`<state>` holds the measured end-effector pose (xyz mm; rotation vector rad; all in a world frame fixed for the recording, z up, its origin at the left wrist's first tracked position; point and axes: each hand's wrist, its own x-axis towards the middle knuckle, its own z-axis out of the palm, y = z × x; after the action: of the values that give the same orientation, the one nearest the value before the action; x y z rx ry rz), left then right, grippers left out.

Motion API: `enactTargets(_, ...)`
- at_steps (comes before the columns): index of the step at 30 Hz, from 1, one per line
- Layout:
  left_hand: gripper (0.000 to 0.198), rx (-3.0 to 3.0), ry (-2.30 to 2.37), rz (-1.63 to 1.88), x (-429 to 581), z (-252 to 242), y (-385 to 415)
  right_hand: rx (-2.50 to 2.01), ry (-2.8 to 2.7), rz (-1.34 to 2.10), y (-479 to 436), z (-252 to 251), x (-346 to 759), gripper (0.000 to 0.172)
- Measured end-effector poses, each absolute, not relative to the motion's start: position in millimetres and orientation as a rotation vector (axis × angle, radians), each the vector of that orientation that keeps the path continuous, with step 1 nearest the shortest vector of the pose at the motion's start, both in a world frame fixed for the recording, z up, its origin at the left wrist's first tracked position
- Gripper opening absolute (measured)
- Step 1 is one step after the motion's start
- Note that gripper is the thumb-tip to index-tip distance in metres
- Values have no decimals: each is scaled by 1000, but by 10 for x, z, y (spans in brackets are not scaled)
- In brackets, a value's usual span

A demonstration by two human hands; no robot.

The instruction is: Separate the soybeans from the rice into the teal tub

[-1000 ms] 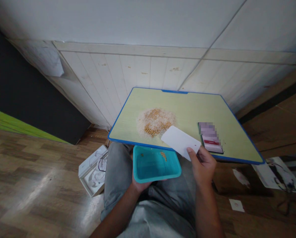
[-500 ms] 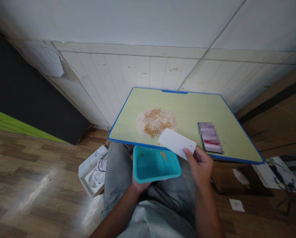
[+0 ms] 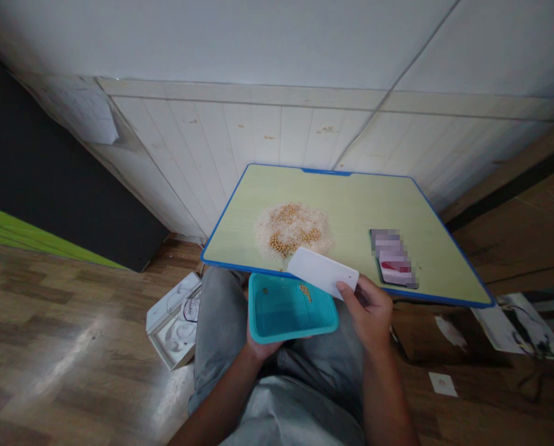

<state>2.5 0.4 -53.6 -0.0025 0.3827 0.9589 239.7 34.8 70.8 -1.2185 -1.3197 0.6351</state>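
Note:
My left hand (image 3: 258, 347) grips a teal plastic tray (image 3: 277, 328) from underneath, just below the near edge of a small green table (image 3: 351, 204) with a blue rim. A few yellow beans (image 3: 305, 291) lie inside the tray. My right hand (image 3: 367, 310) pinches a white card (image 3: 321, 271), held over the tray's far right corner at the table edge. A pile of white rice mixed with yellow beans (image 3: 290, 229) lies on the table just beyond the card.
A phone (image 3: 393, 257) lies on the table's right side. On the wooden floor, an open white box (image 3: 175, 319) sits at the left of my knees. Papers (image 3: 518, 322) and a cardboard piece lie at the right. A white panelled wall stands behind the table.
My right hand has carried the white card leftwards and slightly down, from beside the phone to the table edge over the tray. My left hand and the tray stay put.

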Motion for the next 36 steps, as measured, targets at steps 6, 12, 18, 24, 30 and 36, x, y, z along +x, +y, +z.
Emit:
enactTargets(6,90,4,353,944,36,-486,28,-1230,-1311,606,379,734,2251,28)
enactTargets(12,88,29,332,970,62,-367,11,-1172,-1425,604,382,884,2102,28)
enactTargets(18,82,36,329,1000,49,-418,-1,-1209,-1356,587,368,817,2128,29)
enactTargets(24,84,8,331,997,38,-511,10,-1194,-1382,579,368,802,2157,25)
enactTargets(30,81,-6,407,1000,63,-473,0,-1225,-1337,579,350,769,2171,27)
enactTargets(36,77,-32,462,990,96,-345,25,-1221,-1343,596,342,751,2095,23)
